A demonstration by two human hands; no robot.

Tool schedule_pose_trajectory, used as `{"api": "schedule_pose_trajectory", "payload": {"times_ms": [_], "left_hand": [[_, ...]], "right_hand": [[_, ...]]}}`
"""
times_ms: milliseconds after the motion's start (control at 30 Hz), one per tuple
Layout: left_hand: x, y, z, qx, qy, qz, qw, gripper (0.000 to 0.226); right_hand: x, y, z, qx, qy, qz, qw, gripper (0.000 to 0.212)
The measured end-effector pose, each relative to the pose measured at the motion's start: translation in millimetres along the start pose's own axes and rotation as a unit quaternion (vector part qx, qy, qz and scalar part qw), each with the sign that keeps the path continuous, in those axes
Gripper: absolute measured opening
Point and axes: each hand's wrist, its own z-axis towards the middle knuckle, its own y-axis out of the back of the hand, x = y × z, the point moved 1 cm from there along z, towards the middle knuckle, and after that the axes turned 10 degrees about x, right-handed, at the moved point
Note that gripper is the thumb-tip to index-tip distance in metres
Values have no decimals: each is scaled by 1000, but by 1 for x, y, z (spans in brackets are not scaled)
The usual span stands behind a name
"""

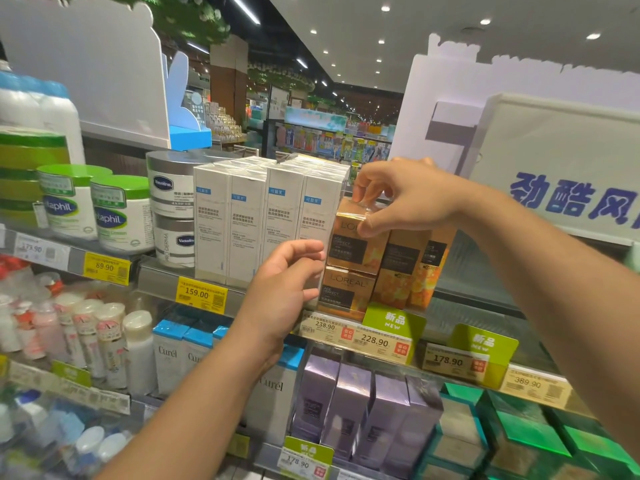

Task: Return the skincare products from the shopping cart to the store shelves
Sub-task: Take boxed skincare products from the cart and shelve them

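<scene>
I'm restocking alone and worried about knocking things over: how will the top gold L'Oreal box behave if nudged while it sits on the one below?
The top gold box is film-wrapped and glossy, so probably slippery. It sits stacked on the lower gold box, so a nudge could slide it off. It looks stiff-sided; the right hand pinches it without denting.

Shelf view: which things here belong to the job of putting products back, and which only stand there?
Job:
- top gold box, pinched by right hand
- lower gold box under it
- left hand beside the stack
- shelf

Standing by:
- white boxes
- Cetaphil jars
- Vaseline jars
- purple boxes
- price tags
</scene>
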Motion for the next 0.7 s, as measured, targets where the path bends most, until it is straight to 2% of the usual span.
{"api": "schedule_pose_trajectory", "payload": {"times_ms": [400, 567, 633, 700], "left_hand": [[1, 0, 0, 9, 7, 5, 1000, 18], [3, -2, -1, 12, 10, 7, 1000, 19], [2, -2, -1, 11, 8, 5, 1000, 18], [1, -1, -3, 10, 3, -1, 1000, 15]], "right_hand": [[0, -4, -1, 12, 1, 6, 1000, 32], [1, -6, 0, 28, -6, -26, 999, 32], [1, -3, -3, 34, -5, -35, 999, 34], [3, 0, -7, 34, -7, -28, 999, 46]]}}
